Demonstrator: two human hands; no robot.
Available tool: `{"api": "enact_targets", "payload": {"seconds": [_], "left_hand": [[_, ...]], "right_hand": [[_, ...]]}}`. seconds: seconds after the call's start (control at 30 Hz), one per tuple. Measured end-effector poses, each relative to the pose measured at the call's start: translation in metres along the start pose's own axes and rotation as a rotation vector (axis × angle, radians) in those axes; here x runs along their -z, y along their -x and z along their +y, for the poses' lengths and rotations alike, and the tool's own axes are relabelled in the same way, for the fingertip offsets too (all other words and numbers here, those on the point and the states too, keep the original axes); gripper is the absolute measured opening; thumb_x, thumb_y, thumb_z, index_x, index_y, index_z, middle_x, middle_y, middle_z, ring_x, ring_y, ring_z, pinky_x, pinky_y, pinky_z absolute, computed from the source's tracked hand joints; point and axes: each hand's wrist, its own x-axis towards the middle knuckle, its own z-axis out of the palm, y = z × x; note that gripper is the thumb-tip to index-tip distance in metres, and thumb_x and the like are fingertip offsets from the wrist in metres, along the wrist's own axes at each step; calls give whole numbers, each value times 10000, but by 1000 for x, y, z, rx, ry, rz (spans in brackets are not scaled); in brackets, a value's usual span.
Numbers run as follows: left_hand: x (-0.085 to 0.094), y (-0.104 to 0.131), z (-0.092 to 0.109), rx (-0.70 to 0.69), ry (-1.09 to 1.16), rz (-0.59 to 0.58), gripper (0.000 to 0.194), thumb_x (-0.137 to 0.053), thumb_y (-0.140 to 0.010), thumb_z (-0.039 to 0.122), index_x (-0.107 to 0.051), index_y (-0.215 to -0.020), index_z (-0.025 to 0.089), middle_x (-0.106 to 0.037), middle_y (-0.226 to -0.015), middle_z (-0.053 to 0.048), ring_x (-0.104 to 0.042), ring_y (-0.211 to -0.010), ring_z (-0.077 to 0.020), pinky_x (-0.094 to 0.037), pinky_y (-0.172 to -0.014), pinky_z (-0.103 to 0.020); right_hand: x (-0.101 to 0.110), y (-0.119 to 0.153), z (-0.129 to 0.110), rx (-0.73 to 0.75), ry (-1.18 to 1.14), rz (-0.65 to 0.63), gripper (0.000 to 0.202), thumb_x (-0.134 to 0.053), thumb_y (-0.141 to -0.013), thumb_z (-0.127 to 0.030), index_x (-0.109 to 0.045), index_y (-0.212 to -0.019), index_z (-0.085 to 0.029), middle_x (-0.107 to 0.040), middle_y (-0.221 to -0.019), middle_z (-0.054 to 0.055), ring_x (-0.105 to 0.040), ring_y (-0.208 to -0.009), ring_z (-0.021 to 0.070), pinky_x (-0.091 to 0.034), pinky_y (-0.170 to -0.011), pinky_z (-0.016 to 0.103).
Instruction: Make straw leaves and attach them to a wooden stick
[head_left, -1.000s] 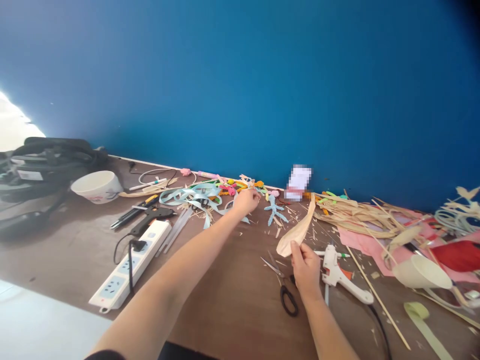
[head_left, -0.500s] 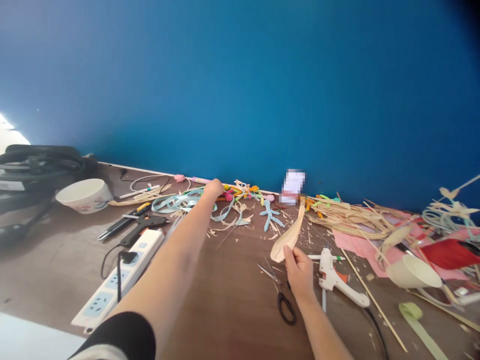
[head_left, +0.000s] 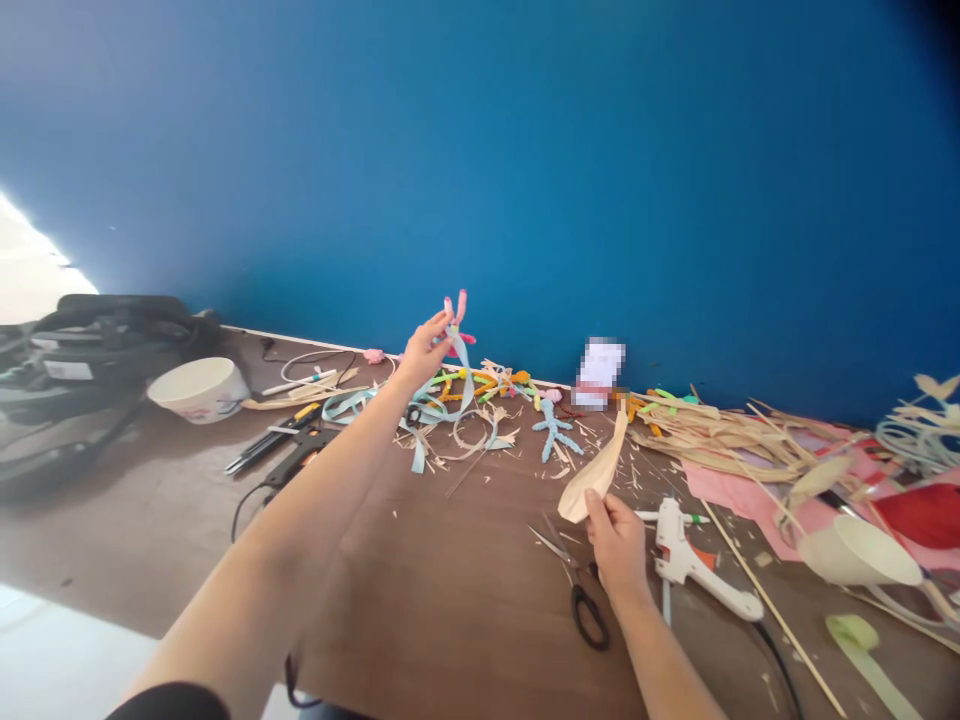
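Two bare hands at work over a cluttered brown wooden surface (head_left: 450,590) against a blue wall.

The left hand (head_left: 424,348) is raised, its grip pinched on a pink fuzzy pipe-cleaner figure (head_left: 456,318) with a pale blue ribbon (head_left: 450,400) trailing down to the surface. The right hand (head_left: 616,540) grips closed on a tan dried leaf-shaped husk (head_left: 596,470), tilted up. Just beside lie black-handled scissors (head_left: 577,590) and a white glue gun (head_left: 694,560); a white bowl (head_left: 199,388) sits far left.
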Motion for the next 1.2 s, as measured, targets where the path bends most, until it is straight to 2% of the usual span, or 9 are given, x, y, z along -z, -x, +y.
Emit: {"api": "enact_targets", "payload": {"seconds": [0.2, 0.3, 0.37, 0.47, 0.63, 0.73, 0.8, 0.93, 1.2], "left_hand": [[2, 11, 10, 238, 358, 155, 367, -651, -604, 292, -599, -926, 126, -630, -816, -66, -618, -747, -202, -495, -654, -333], [-5, 15, 10, 307, 291, 152, 268, -662, -569, 245, -590, -787, 106, -607, -655, -34, -598, -613, -153, -485, -595, -287], [-9, 17, 13, 282, 198, 86, 309, -658, -559, 207, -575, -843, 122, -594, -618, -8, -583, -586, -134, -479, -594, -276], [-12, 13, 23, 217, 117, 11, 463, -647, -549, 162, -540, -999, 147, -604, -643, 5, -581, -611, -128, -476, -646, -289], [-2, 7, 31, 202, 226, 214, 252, -600, -601, 202, -584, -840, 126, -631, -762, -41, -596, -743, -150, -467, -728, -306], [10, 16, 24, 259, 80, 215, 194, -629, -574, 219, -596, -742, 128, -645, -787, -59, -599, -764, -182, -479, -674, -293], [17, 23, 18, 287, 62, 297, 199, -626, -582, 208, -588, -763, 136, -648, -839, -63, -602, -797, -190, -481, -663, -277], [25, 26, 14, 409, 294, 460, 174, -501, -720, 164, -523, -892, 174, -628, -970, -54, -575, -946, -159, -475, -733, -251], [-1, 26, 23, 791, 481, 385, 131, -471, -743, 35, -492, -716, 162, -637, -753, -48, -610, -858, -150, -505, -698, -244]], "right_hand": [[-2, 0, -3, -42, -59, -7, 384, -483, -757, -445, -334, -513, -189, -249, -431, -79, -243, -404, 68, -196, -388, 206], [-2, 0, -6, -48, -86, 15, 385, -487, -754, -447, -343, -511, -185, -247, -427, -79, -238, -404, 65, -190, -385, 206], [-3, 0, -8, -55, -95, 23, 382, -491, -750, -451, -353, -514, -183, -246, -426, -80, -235, -403, 64, -189, -383, 205], [-2, 0, -9, -55, -91, 38, 386, -493, -746, -456, -351, -510, -184, -250, -422, -80, -238, -401, 65, -193, -379, 204], [1, -2, -5, -43, -73, 23, 389, -486, -743, -472, -359, -513, -185, -277, -421, -74, -259, -401, 70, -213, -374, 204], [0, -2, -2, -38, -74, 16, 390, -490, -733, -484, -363, -515, -186, -282, -418, -73, -261, -399, 70, -214, -369, 202], [-2, -1, 0, -41, -83, 13, 391, -494, -731, -481, -355, -513, -188, -280, -420, -74, -260, -400, 69, -214, -370, 201], [-4, 0, -1, -44, -106, -3, 398, -504, -721, -481, -339, -505, -191, -279, -415, -76, -258, -397, 67, -209, -373, 203], [-5, -1, -4, -104, -204, 7, 395, -516, -734, -449, -321, -508, -191, -260, -414, -85, -232, -392, 62, -172, -372, 207]]}}
